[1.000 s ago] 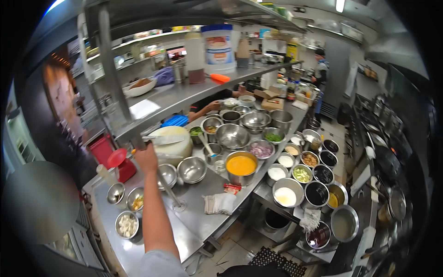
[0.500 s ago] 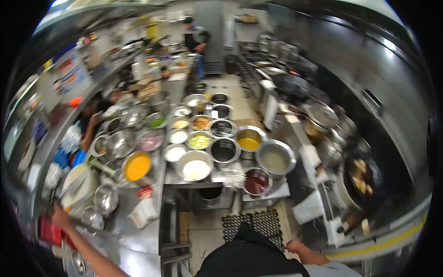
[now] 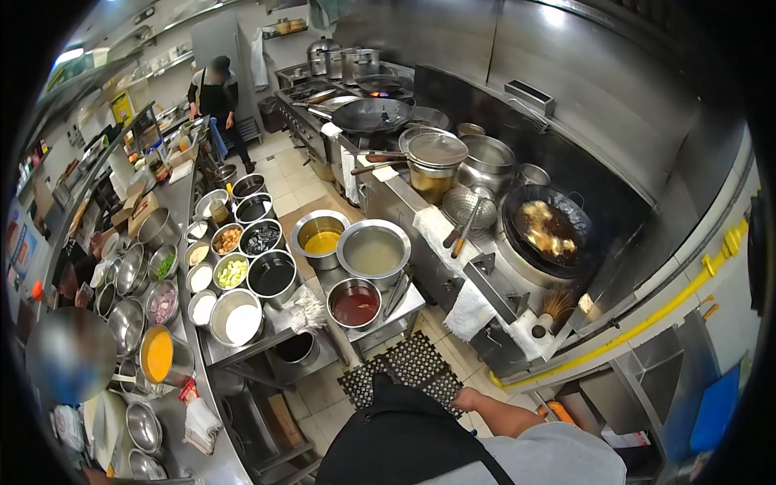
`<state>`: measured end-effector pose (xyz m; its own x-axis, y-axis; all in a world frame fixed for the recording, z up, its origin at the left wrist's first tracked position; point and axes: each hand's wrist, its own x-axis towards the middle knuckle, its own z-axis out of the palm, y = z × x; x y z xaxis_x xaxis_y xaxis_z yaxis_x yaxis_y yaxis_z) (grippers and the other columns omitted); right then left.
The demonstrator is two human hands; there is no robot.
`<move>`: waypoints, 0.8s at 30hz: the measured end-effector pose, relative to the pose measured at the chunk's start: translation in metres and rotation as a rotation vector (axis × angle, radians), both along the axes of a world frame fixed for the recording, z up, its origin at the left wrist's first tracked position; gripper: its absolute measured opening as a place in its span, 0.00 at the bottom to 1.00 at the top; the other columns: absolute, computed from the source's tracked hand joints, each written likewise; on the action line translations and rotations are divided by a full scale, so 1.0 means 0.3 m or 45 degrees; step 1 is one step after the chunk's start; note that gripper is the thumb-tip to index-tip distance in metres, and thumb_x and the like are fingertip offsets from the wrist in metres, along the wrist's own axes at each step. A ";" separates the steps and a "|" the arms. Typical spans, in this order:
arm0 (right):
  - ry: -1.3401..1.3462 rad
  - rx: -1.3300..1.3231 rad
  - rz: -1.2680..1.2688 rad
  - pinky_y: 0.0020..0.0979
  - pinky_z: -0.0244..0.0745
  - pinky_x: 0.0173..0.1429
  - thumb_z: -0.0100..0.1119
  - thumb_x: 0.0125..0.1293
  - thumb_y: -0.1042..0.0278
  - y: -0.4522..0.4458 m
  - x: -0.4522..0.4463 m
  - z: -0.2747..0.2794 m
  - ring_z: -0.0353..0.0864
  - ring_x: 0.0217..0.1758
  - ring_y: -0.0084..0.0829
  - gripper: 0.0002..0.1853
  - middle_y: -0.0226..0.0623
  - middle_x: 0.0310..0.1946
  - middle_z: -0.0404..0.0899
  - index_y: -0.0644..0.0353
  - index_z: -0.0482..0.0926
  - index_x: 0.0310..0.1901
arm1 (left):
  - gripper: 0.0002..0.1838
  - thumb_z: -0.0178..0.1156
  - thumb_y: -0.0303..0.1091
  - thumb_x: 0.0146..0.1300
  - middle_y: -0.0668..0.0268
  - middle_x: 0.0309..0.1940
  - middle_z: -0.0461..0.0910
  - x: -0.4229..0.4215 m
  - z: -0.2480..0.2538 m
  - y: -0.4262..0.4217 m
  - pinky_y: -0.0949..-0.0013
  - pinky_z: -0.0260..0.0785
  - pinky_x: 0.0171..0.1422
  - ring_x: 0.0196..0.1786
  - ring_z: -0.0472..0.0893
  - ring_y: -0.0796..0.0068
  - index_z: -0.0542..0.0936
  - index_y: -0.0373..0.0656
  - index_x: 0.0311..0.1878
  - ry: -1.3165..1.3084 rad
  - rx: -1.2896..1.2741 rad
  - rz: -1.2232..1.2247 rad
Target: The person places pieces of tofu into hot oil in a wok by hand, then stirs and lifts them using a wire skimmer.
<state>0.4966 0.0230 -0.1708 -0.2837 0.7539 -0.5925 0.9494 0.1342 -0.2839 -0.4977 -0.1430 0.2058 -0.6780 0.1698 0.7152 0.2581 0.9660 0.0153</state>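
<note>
My right hand (image 3: 467,398) hangs beside my black apron, above the perforated floor mat (image 3: 420,364). Its fingers point away and are mostly hidden, so their closure is unclear. At the bottom left edge, only a dark sliver of my left hand (image 3: 95,475) shows, near a steel bowl (image 3: 147,466) and a white cutting board (image 3: 99,428); its fingers do not show. A folded white cloth (image 3: 202,424) lies on the steel counter to the right of the bowls. On the right, golden-brown pieces of food (image 3: 546,230) sit in dark oil in a wok (image 3: 584,220).
Pots of sauces and ingredients crowd the middle, among them a pot of dark red liquid (image 3: 354,305) and a wide bowl of cloudy liquid (image 3: 373,249). A skimmer (image 3: 469,208) rests by the stove. A yellow pipe (image 3: 647,307) runs along the right. Another person (image 3: 214,97) stands at the back.
My view has swung right toward the stove and wok. My left hand has dropped to the bottom left edge of view. My right hand stays low beside the apron.
</note>
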 end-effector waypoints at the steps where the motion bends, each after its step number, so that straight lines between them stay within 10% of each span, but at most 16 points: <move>1: 0.024 -0.030 -0.082 0.36 0.71 0.35 0.52 0.50 0.54 0.004 -0.006 -0.011 0.76 0.28 0.38 0.15 0.38 0.18 0.76 0.58 0.77 0.20 | 0.10 0.46 0.34 0.58 0.61 0.35 0.77 0.008 -0.006 0.011 0.61 0.70 0.34 0.36 0.78 0.63 0.75 0.51 0.41 0.027 0.032 0.015; 6: -0.015 -0.147 -0.345 0.36 0.71 0.36 0.54 0.48 0.54 -0.007 -0.029 0.044 0.76 0.29 0.38 0.14 0.37 0.19 0.76 0.57 0.78 0.21 | 0.11 0.47 0.35 0.57 0.67 0.33 0.79 -0.063 -0.032 0.002 0.58 0.72 0.31 0.35 0.79 0.69 0.79 0.50 0.36 0.141 0.006 0.011; 12: -0.259 0.033 0.495 0.35 0.73 0.40 0.53 0.47 0.52 0.040 0.001 0.060 0.78 0.32 0.37 0.15 0.37 0.22 0.78 0.57 0.79 0.24 | 0.11 0.46 0.36 0.58 0.66 0.35 0.78 0.053 0.026 0.004 0.57 0.71 0.32 0.37 0.79 0.67 0.79 0.49 0.37 0.033 -0.817 0.404; 14: -0.130 -0.388 -0.645 0.34 0.72 0.41 0.52 0.50 0.50 0.076 -0.062 0.202 0.78 0.33 0.36 0.17 0.36 0.23 0.79 0.57 0.80 0.26 | 0.11 0.46 0.36 0.58 0.66 0.36 0.78 0.056 0.005 0.002 0.57 0.71 0.33 0.37 0.79 0.67 0.78 0.49 0.38 0.291 -0.488 0.234; 22: -0.092 -0.208 -0.167 0.32 0.71 0.41 0.52 0.51 0.46 0.083 -0.057 0.077 0.78 0.32 0.35 0.20 0.35 0.21 0.78 0.56 0.79 0.32 | 0.11 0.46 0.34 0.57 0.65 0.36 0.77 -0.090 -0.029 -0.019 0.61 0.70 0.35 0.37 0.77 0.68 0.77 0.49 0.39 -0.048 -0.048 -0.227; 23: -0.082 0.085 0.517 0.32 0.71 0.42 0.51 0.51 0.46 0.073 -0.026 0.005 0.77 0.35 0.35 0.21 0.37 0.25 0.79 0.56 0.79 0.34 | 0.11 0.46 0.34 0.57 0.65 0.37 0.77 -0.079 -0.026 -0.017 0.61 0.69 0.35 0.37 0.77 0.68 0.76 0.49 0.40 -0.082 -0.016 -0.246; 24: -0.082 0.090 0.519 0.32 0.71 0.42 0.51 0.51 0.46 0.058 -0.016 -0.018 0.77 0.35 0.35 0.21 0.37 0.25 0.79 0.56 0.79 0.34 | 0.12 0.46 0.33 0.56 0.64 0.37 0.77 -0.074 -0.021 -0.016 0.62 0.69 0.35 0.37 0.77 0.68 0.76 0.49 0.41 -0.118 0.011 -0.263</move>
<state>0.4919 0.0404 -0.1763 -0.5313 0.6271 -0.5696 0.8301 0.5198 -0.2020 -0.5201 -0.1478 0.1994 -0.6922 0.3060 0.6536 0.4479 0.8923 0.0565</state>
